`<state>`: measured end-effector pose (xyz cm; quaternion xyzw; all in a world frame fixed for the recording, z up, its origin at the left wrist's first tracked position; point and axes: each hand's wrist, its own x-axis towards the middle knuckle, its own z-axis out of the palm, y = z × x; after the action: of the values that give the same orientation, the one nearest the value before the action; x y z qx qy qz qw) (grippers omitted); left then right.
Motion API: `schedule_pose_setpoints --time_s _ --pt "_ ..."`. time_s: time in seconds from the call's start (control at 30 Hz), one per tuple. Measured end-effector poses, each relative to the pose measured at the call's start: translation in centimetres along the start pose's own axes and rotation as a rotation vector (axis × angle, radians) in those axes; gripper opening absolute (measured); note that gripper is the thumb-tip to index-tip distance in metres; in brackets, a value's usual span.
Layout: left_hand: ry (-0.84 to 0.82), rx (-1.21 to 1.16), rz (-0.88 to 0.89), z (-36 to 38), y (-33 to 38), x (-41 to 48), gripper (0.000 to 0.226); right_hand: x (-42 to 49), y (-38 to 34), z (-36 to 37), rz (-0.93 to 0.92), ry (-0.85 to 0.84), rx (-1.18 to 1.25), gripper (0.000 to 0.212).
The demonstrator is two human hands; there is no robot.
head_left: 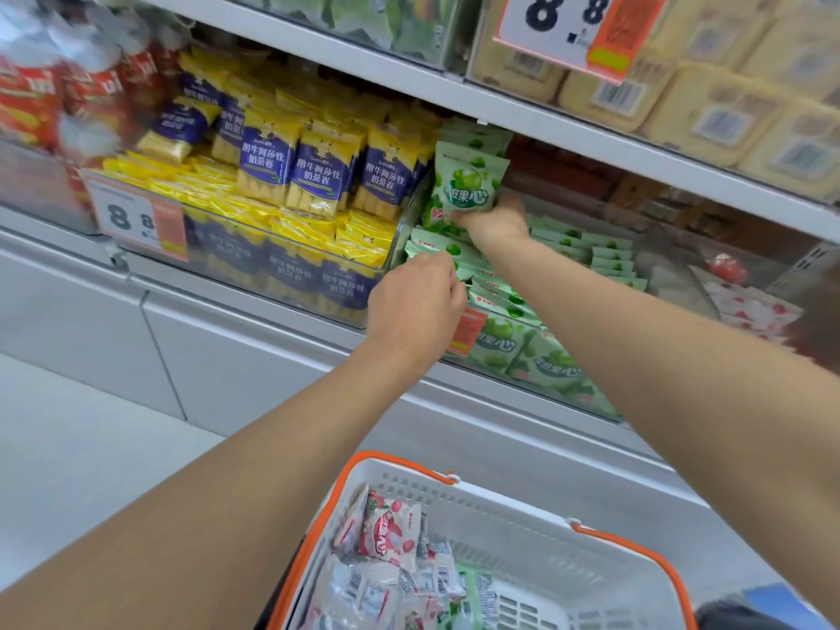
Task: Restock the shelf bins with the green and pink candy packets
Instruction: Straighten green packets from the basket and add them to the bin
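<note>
- Nearest the person, at the bottom, the basket (513, 493) holds a heap of pink packets (386, 529) and a few green ones (472, 597), so plenty looks left to shelve
- Above it, the left hand (416, 302) sits at the front of the green bin (536, 356), fingers curled over the packets there; whether it pinches one cannot be told
- Deeper in that bin, the right hand (495, 220) grips a green packet (468, 184) by its lower edge, standing it upright against the rows behind; its print ends in "果心", the first character unclear
- That bin looks well filled at the front and lower toward the back right; the shelved pink packets (750, 306) further right look sparse, and no pink one is in hand
- Left of the bin, yellow-and-blue packs (313, 170) read "奶茶卷", and a price tag (136, 218) shows "8.8"
- Farthest up, a second tag (563, 20) shows "8.8" too, its orange label too blurred to read
</note>
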<state>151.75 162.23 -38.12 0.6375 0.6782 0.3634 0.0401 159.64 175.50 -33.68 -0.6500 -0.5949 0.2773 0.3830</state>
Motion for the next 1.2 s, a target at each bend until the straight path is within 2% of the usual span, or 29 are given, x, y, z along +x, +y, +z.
schedule_pose_setpoints --time_s 0.1,0.23,0.37,0.47,0.67,0.73,0.87,0.9,1.0,1.2 --pt "0.0 0.007 -0.002 0.0 0.0 0.0 0.018 -0.3 0.1 0.4 -0.026 -0.015 -0.044 0.042" --pt "-0.003 0.008 0.003 0.0 0.0 0.0 0.018 0.0 0.0 0.4 -0.024 -0.005 0.025 0.029" --pt "-0.006 0.016 0.009 -0.1 -0.1 -0.1 0.017 0.6 0.1 1.1 -0.015 0.091 0.053 0.025" --pt "-0.008 0.019 0.006 -0.1 0.0 -0.1 0.017 0.8 0.6 1.5 -0.06 0.131 0.028 0.045" --pt "0.003 0.039 0.006 0.0 0.2 -0.1 0.017 0.3 1.1 2.1 -0.17 0.025 -0.273 0.069" --pt "0.007 0.038 0.007 -0.1 0.2 -0.1 0.017 0.5 1.1 1.9 -0.163 0.014 -0.255 0.076" --pt "0.019 0.029 0.007 0.0 0.1 -0.1 0.017 0.4 1.0 1.4 -0.137 0.002 -0.159 0.076" --pt "0.02 0.026 0.008 0.1 0.1 -0.1 0.017 0.4 1.1 1.3 -0.142 -0.016 -0.16 0.072" --pt "0.026 0.028 0.018 0.2 0.0 -0.1 0.018 0.3 1.1 0.3 -0.146 -0.059 -0.12 0.042" --pt "0.031 0.031 0.034 0.3 0.0 0.0 0.017 0.1 1.5 -1.3 -0.16 -0.012 -0.07 0.022"
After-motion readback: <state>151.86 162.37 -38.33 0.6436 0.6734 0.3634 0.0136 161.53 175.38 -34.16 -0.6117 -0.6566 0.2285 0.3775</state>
